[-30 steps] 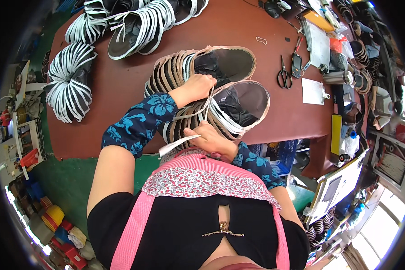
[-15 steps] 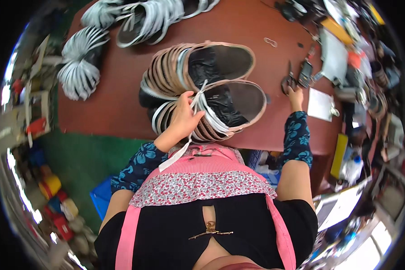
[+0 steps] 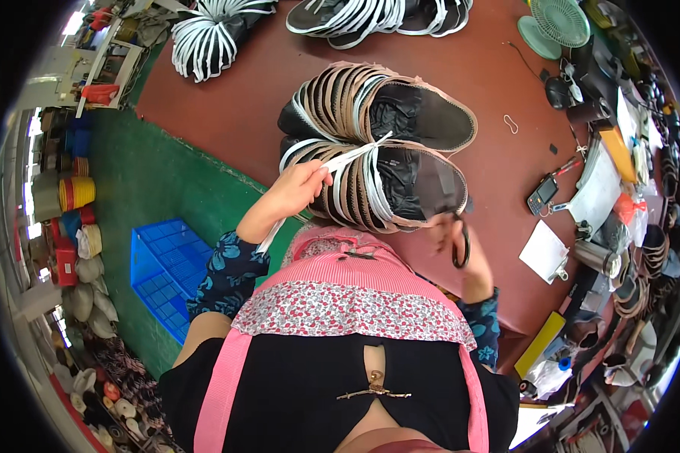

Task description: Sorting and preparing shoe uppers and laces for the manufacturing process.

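Observation:
Two bundles of strappy sandals lie side by side on the red-brown table (image 3: 506, 226): a far bundle (image 3: 434, 117) and a near bundle (image 3: 366, 192), with brown and white straps and dark insoles. A white ribbon (image 3: 347, 158) is tied around the straps near the bundles' middle. My left hand (image 3: 295, 190) is closed on the ribbon and pulls its end taut toward the left. Black-handled scissors (image 3: 463, 245) are in my right hand (image 3: 471, 266), beside the near bundle's right end. Motion blurs the right fingers and hides the blades.
More bundles with white straps (image 3: 211, 38) lie at the table's far edge. To the right are a handheld device (image 3: 542, 195), a clipboard with paper (image 3: 544, 251) and a green fan (image 3: 559, 21). A blue crate (image 3: 140, 260) stands on the green floor at left.
My right hand has picked up the scissors from the table's right side and brought them near the bundles. My left hand has drawn the ribbon end out to the left. The view has shifted.

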